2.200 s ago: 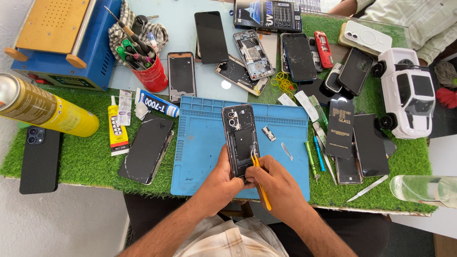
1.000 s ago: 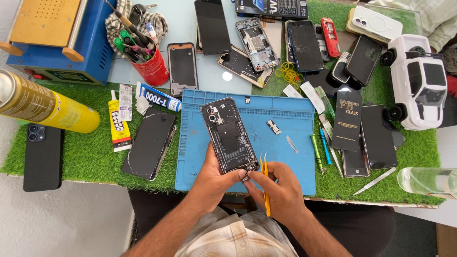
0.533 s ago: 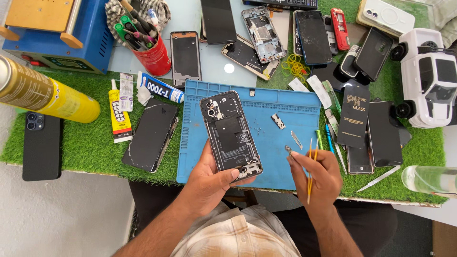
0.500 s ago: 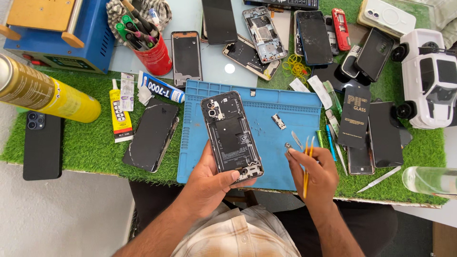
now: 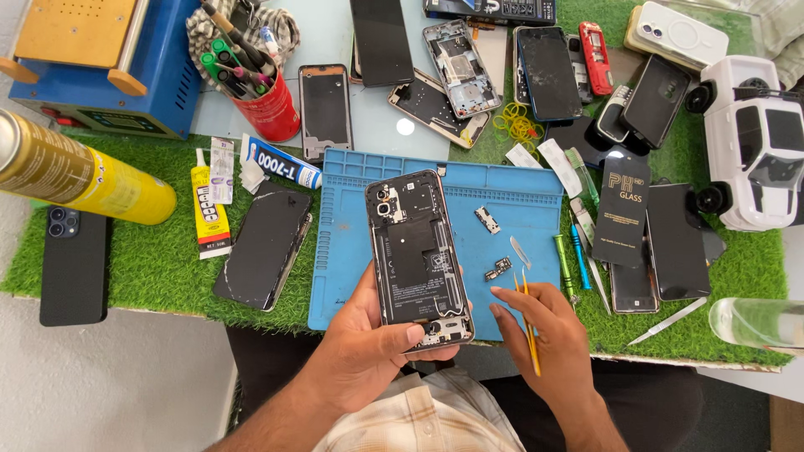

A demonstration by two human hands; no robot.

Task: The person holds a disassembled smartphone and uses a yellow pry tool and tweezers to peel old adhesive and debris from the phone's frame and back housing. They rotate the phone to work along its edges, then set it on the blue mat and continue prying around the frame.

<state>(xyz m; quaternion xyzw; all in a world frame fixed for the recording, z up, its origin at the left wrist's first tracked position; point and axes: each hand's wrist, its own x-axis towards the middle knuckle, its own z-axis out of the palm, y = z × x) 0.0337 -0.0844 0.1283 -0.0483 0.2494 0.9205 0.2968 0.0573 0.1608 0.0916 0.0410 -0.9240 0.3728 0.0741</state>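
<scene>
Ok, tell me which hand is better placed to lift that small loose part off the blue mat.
Right. The right hand holds yellow tweezers whose tips sit just beside the small loose part on the blue mat. The left hand is occupied gripping the opened phone.

Bare forearms, no sleeves; beige-and-white checked garment at the lap; dark trousers

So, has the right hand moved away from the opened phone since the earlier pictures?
Yes. The right hand with the yellow tweezers moved rightward off the phone, toward the blue mat's right edge, near a small part.
</scene>
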